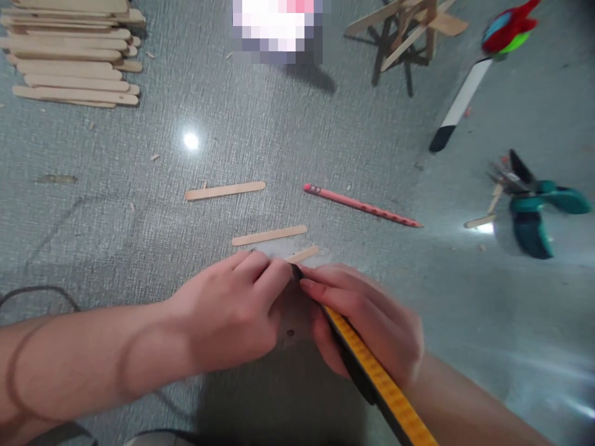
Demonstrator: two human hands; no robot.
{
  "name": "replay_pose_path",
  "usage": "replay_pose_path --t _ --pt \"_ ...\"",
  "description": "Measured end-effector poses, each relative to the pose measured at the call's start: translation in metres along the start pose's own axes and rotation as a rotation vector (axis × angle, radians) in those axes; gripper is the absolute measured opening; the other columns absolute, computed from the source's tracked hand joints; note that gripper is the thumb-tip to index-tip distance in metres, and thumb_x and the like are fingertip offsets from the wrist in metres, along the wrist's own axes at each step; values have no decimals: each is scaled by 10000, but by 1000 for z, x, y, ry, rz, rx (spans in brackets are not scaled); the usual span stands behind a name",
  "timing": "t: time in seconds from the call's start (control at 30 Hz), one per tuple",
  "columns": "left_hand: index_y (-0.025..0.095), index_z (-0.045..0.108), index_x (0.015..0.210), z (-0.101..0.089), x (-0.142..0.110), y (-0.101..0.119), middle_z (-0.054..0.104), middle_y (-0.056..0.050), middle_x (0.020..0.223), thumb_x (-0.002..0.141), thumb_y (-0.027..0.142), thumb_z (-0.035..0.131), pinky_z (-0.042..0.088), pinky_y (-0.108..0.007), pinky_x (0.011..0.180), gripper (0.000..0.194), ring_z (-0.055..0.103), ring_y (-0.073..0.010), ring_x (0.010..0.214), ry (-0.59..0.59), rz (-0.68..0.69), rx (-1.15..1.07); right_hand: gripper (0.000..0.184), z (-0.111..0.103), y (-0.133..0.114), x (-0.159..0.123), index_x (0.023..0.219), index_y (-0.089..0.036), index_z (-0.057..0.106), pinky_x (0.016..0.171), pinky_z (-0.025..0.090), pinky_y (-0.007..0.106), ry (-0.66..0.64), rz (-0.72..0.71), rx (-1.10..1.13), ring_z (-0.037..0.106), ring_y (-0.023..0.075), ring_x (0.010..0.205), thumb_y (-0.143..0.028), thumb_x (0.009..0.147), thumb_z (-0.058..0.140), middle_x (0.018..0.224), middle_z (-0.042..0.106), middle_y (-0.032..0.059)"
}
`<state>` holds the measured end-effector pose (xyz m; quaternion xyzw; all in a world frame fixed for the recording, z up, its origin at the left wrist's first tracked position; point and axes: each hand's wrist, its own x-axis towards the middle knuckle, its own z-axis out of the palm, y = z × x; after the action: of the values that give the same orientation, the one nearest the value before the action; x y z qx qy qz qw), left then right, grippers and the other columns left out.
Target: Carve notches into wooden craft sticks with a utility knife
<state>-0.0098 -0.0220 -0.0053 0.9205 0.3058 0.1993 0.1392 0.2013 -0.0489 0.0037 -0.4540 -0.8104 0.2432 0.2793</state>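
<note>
My left hand [232,310] rests low in the middle with its fingers pressed down on a short wooden stick [304,254], whose end pokes out past the fingertips. My right hand [367,322] is closed around a yellow and black tool [372,371], probably a utility knife, with its dark tip meeting the stick by my left fingertips. Two more flat wooden sticks [269,235] [225,190] lie just beyond on the grey surface [139,204].
A pile of wooden sticks [74,52] sits at the far left. A pink pencil [362,206] lies right of centre. Teal-handled cutters [534,210], a black and white tool [458,105], a small stick structure [404,31] and a colourful toy [509,28] are at the right.
</note>
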Motion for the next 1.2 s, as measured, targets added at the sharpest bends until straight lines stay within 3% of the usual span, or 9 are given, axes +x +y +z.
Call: replay_pose_path --t 0.37,0.63,0.9,1.2 --pt "154 563 801 1 0 4 548 -41 775 946 103 428 487 -331 563 204 495 -174 658 -36 -35 25 323 1 2 0 1118 -207 630 732 646 344 17 -27 44 730 223 902 -71 827 601 1024 732 96" --pt "151 579 812 4 0 3 543 -36 788 980 106 355 480 -325 573 284 467 -153 656 -23 -69 -74 335 -1 3 3 1121 -258 621 710 657 356 25 -5 12 744 237 891 -85 837 587 1019 754 68" --pt "151 588 812 0 3 2 606 -66 861 949 119 447 494 -348 580 199 498 -184 684 -34 -24 -12 324 -1 2 1 1129 -213 628 758 641 332 -5 -5 28 728 221 926 -72 839 590 1048 733 101" --pt "156 564 762 -1 4 5 522 -31 715 927 117 483 431 -331 480 188 462 -174 601 -20 -25 47 350 -1 3 3 1154 -228 614 759 649 349 -2 -22 24 724 228 947 -79 838 589 1052 733 101"
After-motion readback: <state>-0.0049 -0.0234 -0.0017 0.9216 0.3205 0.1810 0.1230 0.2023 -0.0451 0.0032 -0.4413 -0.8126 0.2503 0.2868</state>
